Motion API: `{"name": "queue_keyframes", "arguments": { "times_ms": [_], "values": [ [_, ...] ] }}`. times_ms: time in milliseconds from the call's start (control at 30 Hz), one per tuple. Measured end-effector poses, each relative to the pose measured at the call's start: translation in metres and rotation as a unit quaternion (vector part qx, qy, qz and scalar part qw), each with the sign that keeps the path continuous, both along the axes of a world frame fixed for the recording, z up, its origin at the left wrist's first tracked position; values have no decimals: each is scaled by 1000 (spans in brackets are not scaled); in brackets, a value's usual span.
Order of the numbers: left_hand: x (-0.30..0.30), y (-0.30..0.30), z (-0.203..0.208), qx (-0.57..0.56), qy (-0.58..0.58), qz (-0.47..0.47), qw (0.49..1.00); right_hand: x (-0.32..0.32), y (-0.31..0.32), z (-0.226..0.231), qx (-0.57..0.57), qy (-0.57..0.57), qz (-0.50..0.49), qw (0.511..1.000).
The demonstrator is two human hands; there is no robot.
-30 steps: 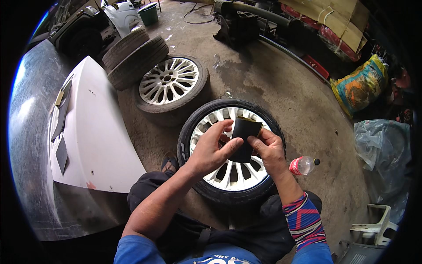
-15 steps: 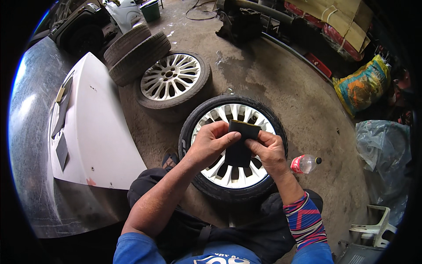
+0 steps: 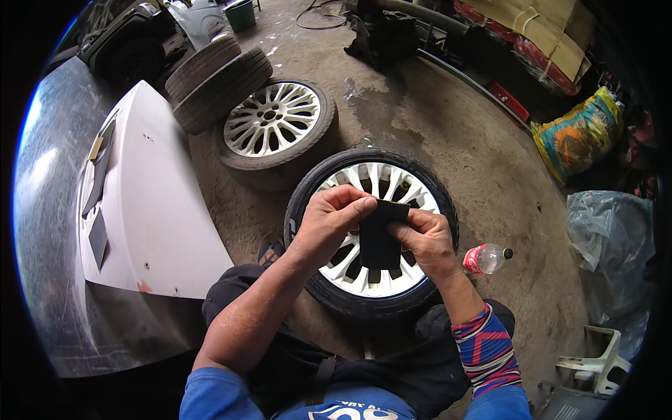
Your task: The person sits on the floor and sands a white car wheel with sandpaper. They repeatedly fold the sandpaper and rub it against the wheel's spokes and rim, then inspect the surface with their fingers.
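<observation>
Between both hands is a folded sheet of black sandpaper, with a thin yellowish edge along its top. My left hand pinches its upper left corner between thumb and fingers. On the right edge, a little lower, my right hand grips it the same way. The sheet hangs upright above a wheel with white spokes and a black tyre, lying flat between my knees. Hands and sheet hide part of the wheel's middle.
A clear bottle with a red label lies right of the wheel. A second wheel and leaning tyres are beyond. The pale car panel stands left. Rightward are a yellow bag, plastic sheeting and a plastic stool.
My left hand has shifted up to the sheet's top left corner, and the sheet's top edge has dropped slightly. My right hand keeps its hold.
</observation>
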State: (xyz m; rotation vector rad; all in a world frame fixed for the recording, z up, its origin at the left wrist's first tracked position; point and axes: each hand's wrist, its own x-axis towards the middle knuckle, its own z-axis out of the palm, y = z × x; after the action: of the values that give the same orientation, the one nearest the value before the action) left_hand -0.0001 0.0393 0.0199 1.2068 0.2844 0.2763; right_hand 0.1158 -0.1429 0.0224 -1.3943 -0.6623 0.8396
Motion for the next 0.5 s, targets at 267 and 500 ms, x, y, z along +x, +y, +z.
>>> {"name": "queue_keyframes", "arguments": {
  "times_ms": [267, 500],
  "values": [
    [5, -5, -1, 49, 34, 31, 998, -4, 4, -9, 36, 26, -40, 998],
    [6, -4, 2, 146, 87, 13, 985, -3, 3, -12, 34, 43, -60, 997]
  ]
}}
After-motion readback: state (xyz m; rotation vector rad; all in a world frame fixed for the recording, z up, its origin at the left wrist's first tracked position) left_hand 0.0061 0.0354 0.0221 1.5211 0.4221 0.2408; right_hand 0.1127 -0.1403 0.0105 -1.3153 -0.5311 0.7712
